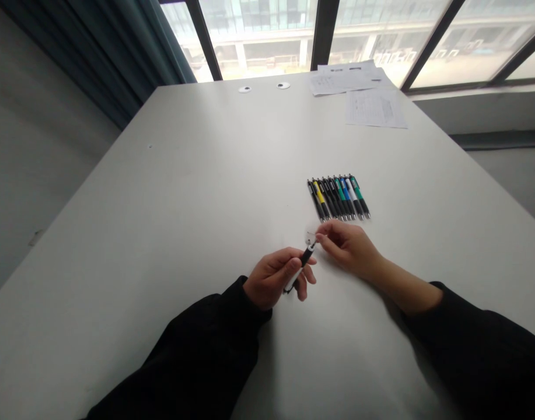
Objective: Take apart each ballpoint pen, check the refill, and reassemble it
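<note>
My left hand (273, 277) is closed round a white pen with a black grip (308, 255), its tip pointing up and to the right. At that tip, the thumb and forefinger of my right hand (348, 245) are pinched together. A small, pale, see-through piece (310, 238) shows between the pen tip and my right fingertips; its kind is too small to make out, as is whether it is joined to the pen. Just beyond my right hand lies a row of click pens (337, 198) with black, yellow, green, blue and white barrels, side by side.
Printed papers (374, 108) lie at the far right of the white table (184, 204). Two oval cable-hole covers (283, 86) sit near its far edge. Windows stand behind, with a dark curtain (131, 52) at the left.
</note>
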Available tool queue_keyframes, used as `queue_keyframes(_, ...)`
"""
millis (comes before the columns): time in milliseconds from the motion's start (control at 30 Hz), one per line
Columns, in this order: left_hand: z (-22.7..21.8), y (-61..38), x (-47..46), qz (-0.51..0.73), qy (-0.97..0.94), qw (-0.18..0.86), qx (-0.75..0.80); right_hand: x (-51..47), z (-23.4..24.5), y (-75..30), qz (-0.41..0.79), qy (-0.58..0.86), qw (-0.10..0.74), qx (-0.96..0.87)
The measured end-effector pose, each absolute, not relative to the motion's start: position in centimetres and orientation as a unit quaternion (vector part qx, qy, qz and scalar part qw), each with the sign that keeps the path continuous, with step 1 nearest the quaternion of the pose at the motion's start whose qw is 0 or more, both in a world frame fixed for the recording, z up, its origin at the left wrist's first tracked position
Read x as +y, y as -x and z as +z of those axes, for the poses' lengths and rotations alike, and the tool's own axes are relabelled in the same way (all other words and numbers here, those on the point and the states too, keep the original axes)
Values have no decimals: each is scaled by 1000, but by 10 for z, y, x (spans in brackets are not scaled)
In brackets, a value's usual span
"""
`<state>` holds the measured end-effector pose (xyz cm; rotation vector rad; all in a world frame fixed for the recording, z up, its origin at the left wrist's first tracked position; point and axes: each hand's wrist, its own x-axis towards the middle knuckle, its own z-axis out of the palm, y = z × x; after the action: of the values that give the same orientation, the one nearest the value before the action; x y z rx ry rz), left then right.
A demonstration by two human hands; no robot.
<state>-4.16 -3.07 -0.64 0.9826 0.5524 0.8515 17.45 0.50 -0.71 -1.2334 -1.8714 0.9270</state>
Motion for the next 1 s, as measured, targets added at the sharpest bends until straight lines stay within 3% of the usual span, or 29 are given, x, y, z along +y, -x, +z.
queue_keyframes(133, -3, 42, -30, 327, -438, 776, 315, 5, -5, -179, 601, 435, 413, -529)
queue_keyframes(300, 0, 43, -29, 289, -431, 780, 351, 11, -6, -184, 699, 361, 472, -398)
queue_keyframes(1000, 3, 43, -29, 255, -464, 750, 395, 12, -7, -183, 709, 337, 470, -404)
